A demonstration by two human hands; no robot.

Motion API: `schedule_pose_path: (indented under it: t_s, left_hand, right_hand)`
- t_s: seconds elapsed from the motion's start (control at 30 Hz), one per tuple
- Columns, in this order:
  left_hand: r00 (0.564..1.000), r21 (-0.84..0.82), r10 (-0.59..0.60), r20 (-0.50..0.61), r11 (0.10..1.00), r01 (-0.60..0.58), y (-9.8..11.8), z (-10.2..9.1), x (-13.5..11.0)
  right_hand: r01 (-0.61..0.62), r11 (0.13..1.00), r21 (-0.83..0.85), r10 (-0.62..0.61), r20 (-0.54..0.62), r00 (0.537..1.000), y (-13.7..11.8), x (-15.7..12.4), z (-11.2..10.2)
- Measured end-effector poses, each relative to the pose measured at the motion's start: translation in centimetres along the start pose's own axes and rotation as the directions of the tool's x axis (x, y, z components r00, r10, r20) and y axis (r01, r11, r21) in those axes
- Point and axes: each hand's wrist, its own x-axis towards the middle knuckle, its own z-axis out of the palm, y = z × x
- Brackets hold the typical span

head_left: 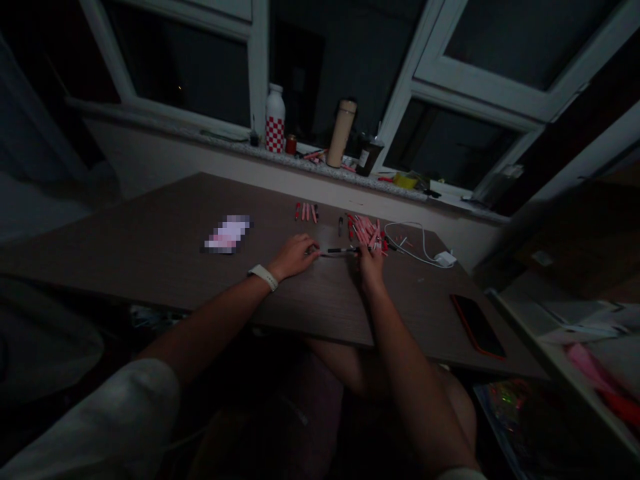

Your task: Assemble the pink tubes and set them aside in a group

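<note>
My right hand (371, 268) is closed around one end of a black pen (342, 250), which points left, low over the desk. Across from its tip is my left hand (295, 257), with a pale watch band on the wrist. Its thumb and fingers are drawn together by a small thin thing that is too dark to make out. Beyond the right hand lies a loose pile of pink and red pens (367, 230). A short row of pens (307, 212) lies further back, and a single dark pen (341, 226) rests between row and pile.
A white cable with a charger plug (445, 259) curls right of the pile. One phone (477, 325) lies at the desk's (165, 220) right edge; a blurred bright screen (228, 233) lies left. On the sill stand a checkered bottle (275, 120), a beige flask (342, 133) and a dark cup (369, 157).
</note>
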Motion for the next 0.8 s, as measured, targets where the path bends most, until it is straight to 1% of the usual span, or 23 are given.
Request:
schedule_pose_path:
  t_s: [0.1, 0.17, 0.23, 0.33, 0.43, 0.5, 0.57, 0.67, 0.8]
  left_hand:
    - [0.997, -0.096, 0.054, 0.046, 0.994, -0.049, 0.7, 0.3, -0.1]
    - [0.996, -0.123, 0.066, 0.057, 0.991, -0.059, 0.8, 0.5, -0.1]
    - [0.995, -0.124, 0.075, 0.068, 0.99, -0.066, 0.8, 0.6, -0.2]
    - [0.993, -0.133, 0.076, 0.096, 0.989, -0.062, 0.7, 0.7, -0.3]
    - [0.991, -0.143, 0.055, 0.124, 0.989, -0.037, 0.6, 0.9, -0.3]
    - [0.99, -0.138, 0.066, 0.124, 0.989, -0.049, 0.5, 1.0, -0.3]
    - [0.991, -0.133, 0.082, 0.109, 0.989, -0.067, 0.5, 1.1, -0.3]
    - [0.993, -0.122, 0.083, 0.085, 0.99, -0.072, 0.4, 1.1, -0.2]
    - [0.995, -0.09, 0.073, 0.065, 0.994, -0.067, 0.4, 1.0, 0.0]
  right_hand:
    - [-0.002, 1.0, 0.031, 0.002, 0.006, 1.0, -0.1, -0.4, 0.3]
    - [0.03, 0.999, 0.034, -0.031, 0.03, 0.999, -0.2, -0.6, 0.4]
    - [0.071, 0.997, 0.036, -0.072, 0.03, 0.997, -0.3, -0.8, 0.5]
    - [0.165, 0.986, 0.01, -0.165, 0.0, 0.986, -0.3, -0.9, 0.6]
    - [0.3, 0.953, -0.042, -0.301, -0.011, 0.954, -0.3, -1.2, 0.5]
    - [0.347, 0.936, -0.062, -0.348, -0.005, 0.937, -0.5, -1.4, 0.4]
    - [0.343, 0.936, -0.081, -0.344, -0.005, 0.939, -0.7, -1.6, 0.4]
    - [0.286, 0.953, -0.102, -0.29, -0.017, 0.957, -1.0, -1.6, 0.4]
    - [0.211, 0.976, -0.058, -0.213, -0.034, 0.976, -0.7, -1.1, 0.5]
